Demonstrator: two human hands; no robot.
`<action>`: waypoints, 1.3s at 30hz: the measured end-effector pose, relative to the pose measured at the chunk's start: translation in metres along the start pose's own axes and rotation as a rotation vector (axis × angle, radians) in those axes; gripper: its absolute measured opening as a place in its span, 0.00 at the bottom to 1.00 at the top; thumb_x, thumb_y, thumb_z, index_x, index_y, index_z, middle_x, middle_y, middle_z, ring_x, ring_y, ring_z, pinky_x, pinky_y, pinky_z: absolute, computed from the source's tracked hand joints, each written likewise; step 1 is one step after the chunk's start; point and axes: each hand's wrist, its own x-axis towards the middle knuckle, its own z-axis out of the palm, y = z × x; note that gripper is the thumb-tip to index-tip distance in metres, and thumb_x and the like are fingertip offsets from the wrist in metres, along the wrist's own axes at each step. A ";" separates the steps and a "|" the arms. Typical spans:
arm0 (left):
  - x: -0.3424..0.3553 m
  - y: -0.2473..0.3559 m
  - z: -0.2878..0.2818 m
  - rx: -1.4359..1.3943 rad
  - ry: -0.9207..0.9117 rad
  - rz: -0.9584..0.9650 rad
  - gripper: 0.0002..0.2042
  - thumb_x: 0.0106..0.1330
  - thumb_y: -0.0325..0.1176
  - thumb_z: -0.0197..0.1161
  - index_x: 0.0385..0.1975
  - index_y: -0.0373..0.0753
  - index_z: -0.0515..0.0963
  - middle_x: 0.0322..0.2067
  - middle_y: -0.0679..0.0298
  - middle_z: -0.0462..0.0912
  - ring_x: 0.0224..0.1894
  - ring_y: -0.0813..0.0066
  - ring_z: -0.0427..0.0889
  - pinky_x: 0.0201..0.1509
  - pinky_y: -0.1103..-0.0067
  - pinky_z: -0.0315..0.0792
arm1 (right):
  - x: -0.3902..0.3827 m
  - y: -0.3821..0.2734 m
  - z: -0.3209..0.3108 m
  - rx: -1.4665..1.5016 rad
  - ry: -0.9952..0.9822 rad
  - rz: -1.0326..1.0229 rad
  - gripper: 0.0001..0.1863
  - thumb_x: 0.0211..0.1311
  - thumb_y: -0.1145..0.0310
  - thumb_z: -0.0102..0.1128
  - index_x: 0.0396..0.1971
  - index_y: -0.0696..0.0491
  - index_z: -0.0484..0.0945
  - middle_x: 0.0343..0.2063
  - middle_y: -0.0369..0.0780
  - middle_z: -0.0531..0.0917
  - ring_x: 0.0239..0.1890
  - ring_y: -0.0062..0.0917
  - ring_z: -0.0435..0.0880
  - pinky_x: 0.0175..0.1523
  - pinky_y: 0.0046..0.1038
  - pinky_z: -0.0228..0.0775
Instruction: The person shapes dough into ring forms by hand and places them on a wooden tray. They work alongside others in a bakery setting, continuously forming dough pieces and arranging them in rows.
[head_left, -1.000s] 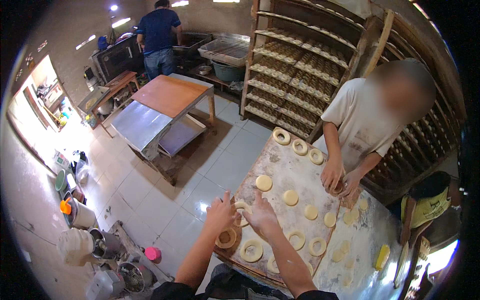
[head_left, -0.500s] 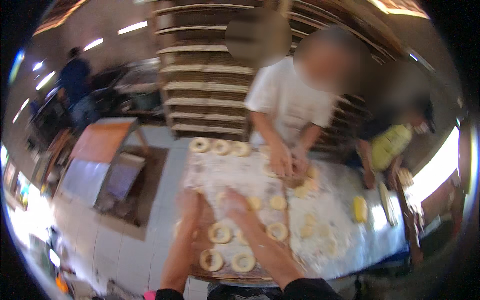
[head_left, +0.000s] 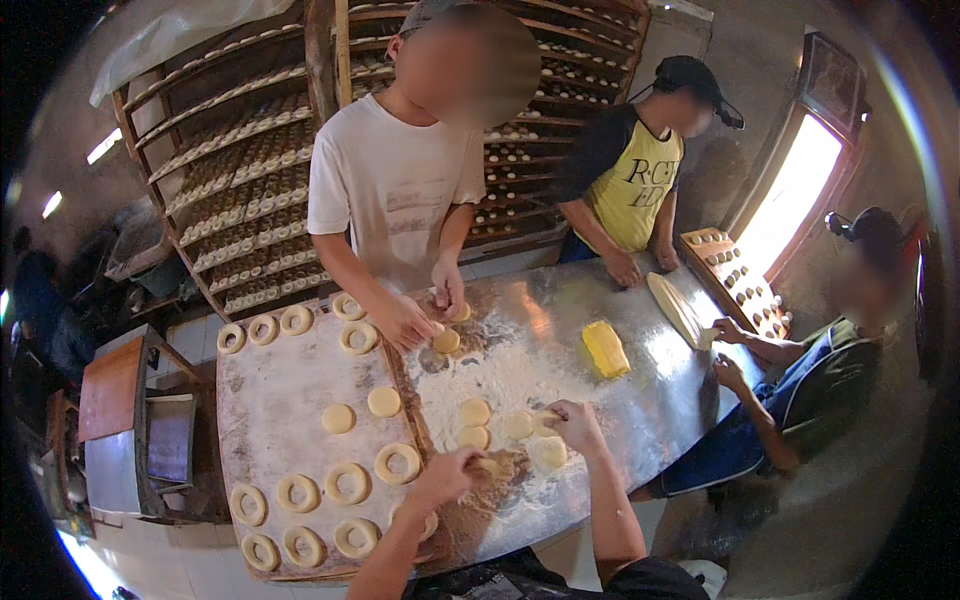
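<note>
My left hand (head_left: 452,475) is closed beside the right edge of the floured board (head_left: 280,385), its fingertips at a pale piece that I cannot make out. My right hand (head_left: 578,425) grips a dough disc (head_left: 545,423) over the floured metal table (head_left: 500,365), next to another disc (head_left: 518,425). Two stacked-looking discs (head_left: 473,412) lie between my hands, and one (head_left: 550,452) below my right. Several dough rings (head_left: 347,482) and two plain discs (head_left: 384,401) rest on the board.
A co-worker in white (head_left: 390,190) handles discs opposite me. Another in yellow (head_left: 640,180) and one in dark overalls (head_left: 800,400), holding a long dough strip (head_left: 672,305), stand rightward. A yellow block (head_left: 605,348), tray (head_left: 745,285), racks (head_left: 230,180) and side table (head_left: 110,380) surround them.
My view has swung right. My hands have left the rings on the board and moved right to the discs on the metal; my right hand now grips one.
</note>
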 end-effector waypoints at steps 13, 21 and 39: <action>0.070 0.078 0.097 -0.195 0.196 -0.190 0.22 0.67 0.39 0.65 0.57 0.35 0.74 0.42 0.51 0.85 0.43 0.59 0.86 0.48 0.68 0.79 | 0.005 0.016 -0.048 0.346 -0.321 -0.022 0.16 0.59 0.73 0.68 0.43 0.55 0.71 0.42 0.45 0.78 0.35 0.32 0.84 0.38 0.33 0.77; 0.048 0.120 0.081 -0.399 0.457 -0.029 0.15 0.60 0.31 0.72 0.44 0.33 0.80 0.34 0.57 0.84 0.35 0.70 0.84 0.39 0.74 0.77 | -0.013 -0.037 -0.046 0.319 -0.062 -0.301 0.23 0.57 0.79 0.67 0.50 0.56 0.67 0.40 0.44 0.78 0.41 0.31 0.81 0.44 0.32 0.74; -0.038 0.054 0.025 -1.141 1.062 0.065 0.19 0.75 0.45 0.54 0.57 0.39 0.65 0.39 0.62 0.77 0.42 0.74 0.80 0.42 0.74 0.77 | -0.038 -0.141 0.074 0.034 -0.254 -0.793 0.31 0.73 0.50 0.49 0.65 0.56 0.60 0.33 0.36 0.79 0.42 0.31 0.83 0.48 0.31 0.75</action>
